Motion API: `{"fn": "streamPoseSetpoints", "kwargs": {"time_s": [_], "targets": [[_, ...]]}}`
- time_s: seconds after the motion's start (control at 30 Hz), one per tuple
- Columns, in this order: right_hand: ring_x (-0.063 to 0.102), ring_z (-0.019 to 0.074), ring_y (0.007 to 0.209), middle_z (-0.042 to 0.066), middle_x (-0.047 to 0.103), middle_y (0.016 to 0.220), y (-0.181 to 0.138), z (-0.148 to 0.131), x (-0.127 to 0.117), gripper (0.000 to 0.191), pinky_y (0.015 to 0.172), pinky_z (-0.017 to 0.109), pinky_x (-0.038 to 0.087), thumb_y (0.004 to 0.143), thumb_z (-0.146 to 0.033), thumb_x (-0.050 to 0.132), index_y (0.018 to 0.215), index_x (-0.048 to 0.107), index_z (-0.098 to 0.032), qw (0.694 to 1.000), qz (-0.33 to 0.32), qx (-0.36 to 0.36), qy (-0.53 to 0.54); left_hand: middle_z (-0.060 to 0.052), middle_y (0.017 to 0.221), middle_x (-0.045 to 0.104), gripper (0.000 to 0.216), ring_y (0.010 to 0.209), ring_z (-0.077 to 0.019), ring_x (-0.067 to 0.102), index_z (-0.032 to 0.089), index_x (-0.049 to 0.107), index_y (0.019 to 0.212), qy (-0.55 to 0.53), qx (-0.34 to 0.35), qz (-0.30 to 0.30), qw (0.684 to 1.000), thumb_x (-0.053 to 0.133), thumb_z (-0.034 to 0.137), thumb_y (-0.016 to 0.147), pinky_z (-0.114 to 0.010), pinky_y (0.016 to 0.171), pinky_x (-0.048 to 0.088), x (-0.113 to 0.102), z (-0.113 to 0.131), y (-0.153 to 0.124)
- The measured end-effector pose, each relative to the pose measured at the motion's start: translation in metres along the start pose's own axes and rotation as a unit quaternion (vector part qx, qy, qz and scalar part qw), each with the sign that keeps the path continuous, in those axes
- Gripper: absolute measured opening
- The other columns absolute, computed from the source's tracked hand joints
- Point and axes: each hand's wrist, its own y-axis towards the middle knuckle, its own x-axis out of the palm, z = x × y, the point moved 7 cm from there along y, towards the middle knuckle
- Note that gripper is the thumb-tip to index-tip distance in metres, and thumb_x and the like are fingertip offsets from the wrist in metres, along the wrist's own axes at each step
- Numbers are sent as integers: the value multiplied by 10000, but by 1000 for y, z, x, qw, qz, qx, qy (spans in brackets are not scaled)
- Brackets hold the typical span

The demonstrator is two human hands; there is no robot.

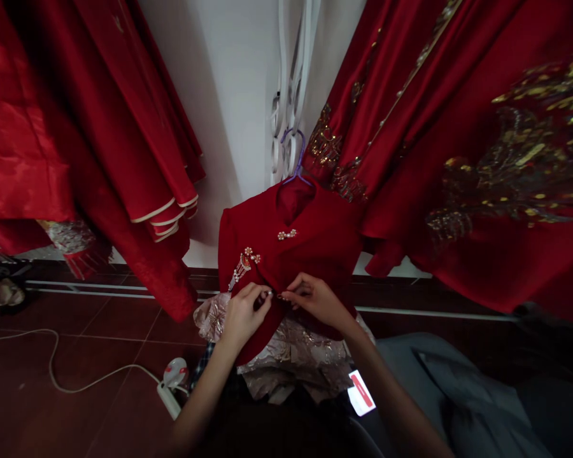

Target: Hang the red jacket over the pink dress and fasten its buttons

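Note:
A small red garment (pixel 315 229) hangs on a purple hanger (pixel 293 156) against the white wall. It has a pearl clasp (pixel 286 235) at the chest and a tasselled ornament (pixel 242 264) on its left side. My left hand (pixel 242 313) and my right hand (pixel 315 299) meet at the garment's front, low down. Both are closed in a pinch on the red cloth. What lies between the fingertips is too small to make out.
Long red robes (pixel 100 146) hang at the left; gold-embroidered red robes (pixel 482 159) at the right. Pale lace fabric (pixel 286 356) lies under the garment. A lit phone (pixel 361 392), a power strip (pixel 169 399) with a white cable, and grey cloth (pixel 449 394) lie on the dark floor.

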Motion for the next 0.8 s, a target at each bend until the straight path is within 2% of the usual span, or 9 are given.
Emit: {"fn": "streamPoseSetpoints", "kwargs": {"time_s": [0.1, 0.2, 0.27, 0.37, 0.5, 0.8], "targets": [[641, 153, 697, 21, 651, 742, 2, -10, 9, 268, 590, 285, 545, 703, -387, 694, 799, 556, -178, 999, -18, -5, 49, -6, 750, 658, 132, 677, -122, 619, 191, 645, 867, -97, -74, 32, 992, 573, 176, 758, -232, 663, 498, 4, -13, -2], [638, 151, 680, 24, 657, 740, 5, -10, 15, 236, 579, 275, 532, 710, -366, 691, 800, 588, -174, 1000, 24, -16, 11, -20, 719, 683, 113, 650, -132, 642, 157, 643, 812, -199, -156, 45, 966, 613, 181, 707, -226, 612, 514, 10, -25, -4], [636, 144, 679, 22, 666, 746, 6, -9, 18, 189, 604, 270, 519, 743, -347, 663, 807, 611, -177, 997, 55, -28, -35, -34, 722, 697, 140, 661, -145, 658, 143, 650, 817, -250, -185, 31, 950, 640, 194, 687, -233, 617, 526, 12, -29, -4], [638, 135, 700, 14, 676, 760, 8, -9, 21, 151, 633, 256, 500, 767, -320, 641, 834, 621, -186, 993, 74, -48, -78, -57, 775, 720, 217, 705, -161, 676, 132, 672, 873, -293, -205, 5, 934, 674, 242, 686, -249, 661, 541, 13, -29, -4], [638, 133, 729, 14, 675, 786, 8, -11, 19, 141, 628, 241, 493, 778, -298, 626, 868, 611, -191, 992, 65, -64, -89, -78, 808, 729, 283, 701, -172, 684, 119, 691, 898, -318, -228, 16, 920, 691, 320, 698, -268, 688, 552, 12, -33, -7], [620, 125, 712, 6, 666, 824, 6, -11, 21, 94, 627, 242, 492, 797, -262, 595, 875, 622, -216, 985, 89, -80, -127, -68, 791, 730, 220, 700, -170, 685, 131, 708, 876, -270, -214, 41, 938, 663, 197, 671, -274, 675, 566, 16, -37, -8]]}}
